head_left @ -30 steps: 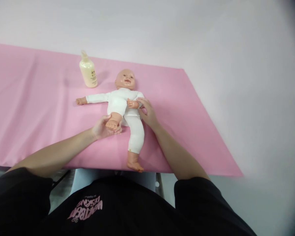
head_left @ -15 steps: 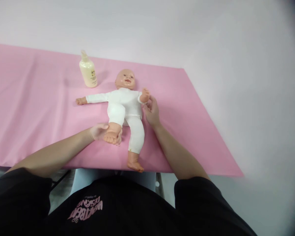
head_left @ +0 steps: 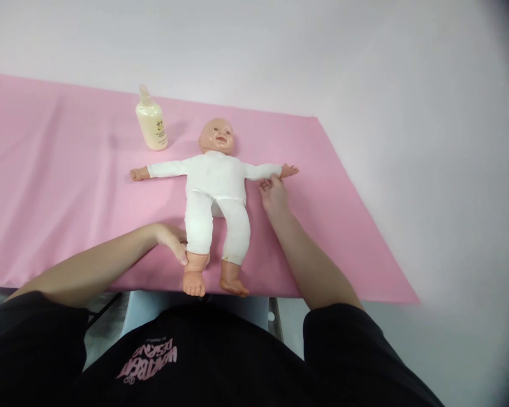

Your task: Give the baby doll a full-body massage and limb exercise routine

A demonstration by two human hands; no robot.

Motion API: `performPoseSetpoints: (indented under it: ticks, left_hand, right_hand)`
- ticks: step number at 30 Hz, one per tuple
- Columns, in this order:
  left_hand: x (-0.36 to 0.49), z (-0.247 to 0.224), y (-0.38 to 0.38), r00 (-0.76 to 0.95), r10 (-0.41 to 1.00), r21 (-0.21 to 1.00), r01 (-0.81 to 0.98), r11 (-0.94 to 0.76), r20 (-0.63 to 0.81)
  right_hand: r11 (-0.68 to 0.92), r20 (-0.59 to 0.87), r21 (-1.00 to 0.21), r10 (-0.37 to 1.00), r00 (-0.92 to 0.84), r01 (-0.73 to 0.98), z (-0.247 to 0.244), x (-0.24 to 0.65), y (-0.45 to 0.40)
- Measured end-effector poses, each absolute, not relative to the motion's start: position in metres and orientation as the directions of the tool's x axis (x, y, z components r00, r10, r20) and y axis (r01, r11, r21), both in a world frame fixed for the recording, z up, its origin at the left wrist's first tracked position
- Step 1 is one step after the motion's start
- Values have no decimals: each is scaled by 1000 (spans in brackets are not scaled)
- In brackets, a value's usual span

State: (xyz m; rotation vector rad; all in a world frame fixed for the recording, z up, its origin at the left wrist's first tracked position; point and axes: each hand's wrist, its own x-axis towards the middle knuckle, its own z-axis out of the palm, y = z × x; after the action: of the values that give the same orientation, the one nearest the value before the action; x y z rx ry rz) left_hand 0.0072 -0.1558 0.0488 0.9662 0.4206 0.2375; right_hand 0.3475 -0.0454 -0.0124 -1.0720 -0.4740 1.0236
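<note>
A baby doll (head_left: 216, 178) with a white cloth body lies on its back, head at the far side and both arms stretched sideways. My left hand (head_left: 172, 240) grips its lower leg on the left, thumb at the ankle and the other fingers hidden beneath. At the doll's right-side arm, my right hand (head_left: 274, 195) holds the forearm near the wrist from below, some fingers curled. Both of the doll's legs point toward me, the feet at the table's near edge.
A cream pump bottle (head_left: 152, 124) stands upright beyond the doll's left-side arm. Pink cloth (head_left: 68, 169) with a few folds covers the table. Behind and to the right is a pale wall (head_left: 407, 113).
The doll's left-side leg, bent up before, is now lowered straight toward me with my left hand. Its right-side arm, folded up before, now stretches out to the right with my right hand.
</note>
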Motion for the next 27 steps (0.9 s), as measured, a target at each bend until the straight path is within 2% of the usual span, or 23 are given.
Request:
performPoseSetpoints:
  ticks: [1,3,5,9,14,16,20,24,27]
  left_hand:
    - [9,52,-154,938,221,880,145,453,-268]
    - [12,60,-149,954,39,912,272,308,-298]
    - [15,68,-143,952,13,919,291,266,-305]
    - [17,73,-140,941,80,892,281,353,-328]
    - [13,67,-141,943,-116,839,332,432,-313]
    - [12,64,-140,953,-142,836,302,458,-267]
    - [12,56,-138,993,-72,876,120,467,-98]
    - [10,47,-134,989,149,899,-75,431,11]
    - [10,45,-133,946,324,893,-144,426,-2]
  right_hand:
    - [109,-133,-891,866,482,-441,-14,349,-44]
    - [113,-111,-903,871,479,-415,-18,351,-42]
    - [119,-87,-914,876,475,-388,-20,352,-42]
    - [109,-95,-916,876,474,-387,-18,350,-42]
    - [108,-153,-899,831,535,-425,-8,341,-45]
    - [115,-128,-909,837,532,-400,-6,339,-47]
    - [155,-30,-939,852,523,-308,-6,338,-49]
    - [210,84,-960,848,524,-187,-3,338,-53]
    - [309,264,-951,854,449,-29,2,335,-60]
